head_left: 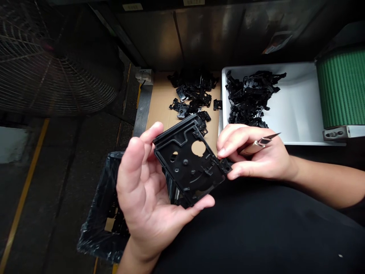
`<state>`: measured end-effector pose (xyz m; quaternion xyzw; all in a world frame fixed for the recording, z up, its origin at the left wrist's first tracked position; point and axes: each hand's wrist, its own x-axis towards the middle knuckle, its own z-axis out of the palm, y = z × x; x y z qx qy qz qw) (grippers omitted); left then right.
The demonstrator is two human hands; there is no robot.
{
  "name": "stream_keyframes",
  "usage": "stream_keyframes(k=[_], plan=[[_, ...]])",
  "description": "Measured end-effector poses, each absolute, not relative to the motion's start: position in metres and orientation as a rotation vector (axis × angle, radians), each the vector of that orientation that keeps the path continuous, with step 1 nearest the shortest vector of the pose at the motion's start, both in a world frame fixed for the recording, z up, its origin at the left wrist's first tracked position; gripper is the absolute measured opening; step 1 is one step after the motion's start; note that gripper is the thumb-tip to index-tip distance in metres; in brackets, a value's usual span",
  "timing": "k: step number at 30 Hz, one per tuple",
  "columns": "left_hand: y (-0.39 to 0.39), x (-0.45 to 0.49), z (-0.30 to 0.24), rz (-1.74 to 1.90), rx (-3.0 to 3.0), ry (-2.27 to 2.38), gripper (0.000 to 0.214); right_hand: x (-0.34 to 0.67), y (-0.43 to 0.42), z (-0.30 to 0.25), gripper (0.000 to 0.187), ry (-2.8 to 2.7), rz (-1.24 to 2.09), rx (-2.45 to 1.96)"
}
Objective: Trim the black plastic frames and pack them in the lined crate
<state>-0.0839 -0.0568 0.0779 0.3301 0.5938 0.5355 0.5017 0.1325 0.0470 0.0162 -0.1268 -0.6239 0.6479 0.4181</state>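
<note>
The left hand (pixel 151 194) has its grip closed around a black molded plastic housing plate (pixel 194 167), thumb along the lower edge and fingers at the upper left side and behind. The right hand (pixel 262 160) pinches a small tab at the plate's right corner between thumb and forefinger; a craft knife (pixel 264 141) is tucked in the same hand, its pointed blade directed away from the plate. The plate is held tilted in the air in front of the person, its face with a large round hole, a smaller opening and small bosses turned up to view.

Beyond the hands, a loose pile of black plastic parts (pixel 196 83) lies on a cardboard sheet (pixel 161 99) over the surface (pixel 142 114). Just right of the sheet, a white tray (pixel 299 114) holds more black pieces (pixel 251 95) heaped on its left side. A green ribbed roller or belt (pixel 342 87) stands at the tray's right end. Below left, partly behind the left hand, is a bin lined with clear plastic (pixel 98 224), with dark pieces inside. A large wire-guarded fan (pixel 62 80) fills the upper left.
</note>
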Motion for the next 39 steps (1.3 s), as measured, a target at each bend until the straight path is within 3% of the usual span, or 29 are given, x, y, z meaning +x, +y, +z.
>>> stream_keyframes(k=[3, 6, 12, 39], plan=[[-0.060, -0.080, 0.073, 1.378, 1.290, 1.498, 0.113, 0.133, 0.046, 0.017, 0.032, -1.554, 1.625, -0.323], [-0.058, -0.081, 0.068, 1.374, 1.379, 1.474, 0.109, 0.133, 0.045, 0.017, 0.031, -1.534, 1.629, -0.332], [-0.049, -0.092, 0.051, 1.436, 1.626, 1.295, 0.130, 0.132, 0.042, 0.014, 0.033, -1.478, 1.617, -0.300], [-0.064, -0.103, 0.044, 1.451, 1.652, 1.493, 0.129, 0.127, 0.036, 0.019, 0.027, -1.627, 1.354, -0.331]])
